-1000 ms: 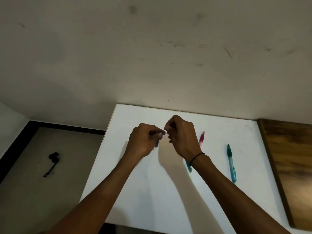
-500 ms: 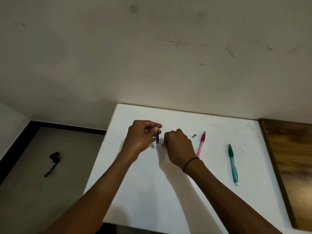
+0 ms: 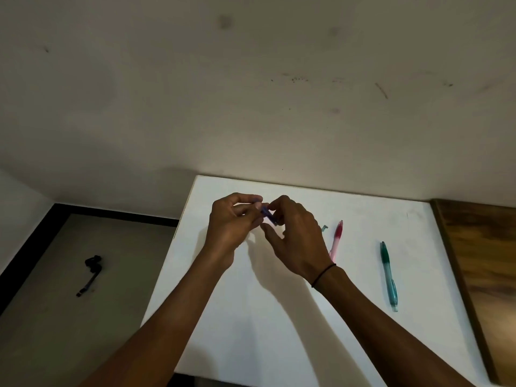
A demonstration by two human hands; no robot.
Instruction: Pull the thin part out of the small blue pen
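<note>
Both hands meet above the far middle of a white table (image 3: 279,317). My left hand (image 3: 234,224) pinches the upper end of a small blue pen part (image 3: 268,216) between thumb and fingers. My right hand (image 3: 296,236) curls its fingers round the lower end of the same blue piece; a black band circles that wrist. Most of the blue piece is hidden by the fingers. To the right lie a pink pen (image 3: 336,238), a tiny teal piece (image 3: 324,227) beside it, and a teal pen (image 3: 388,275) further right.
A stained pale wall rises behind the table. A brown wooden surface (image 3: 485,275) adjoins the table's right edge. On the grey floor at the left lies a small black object (image 3: 90,270), with a dark skirting strip along the wall.
My right hand has lifted off the table and come back up to the blue piece held by my left hand. The pens have stayed where they were.
</note>
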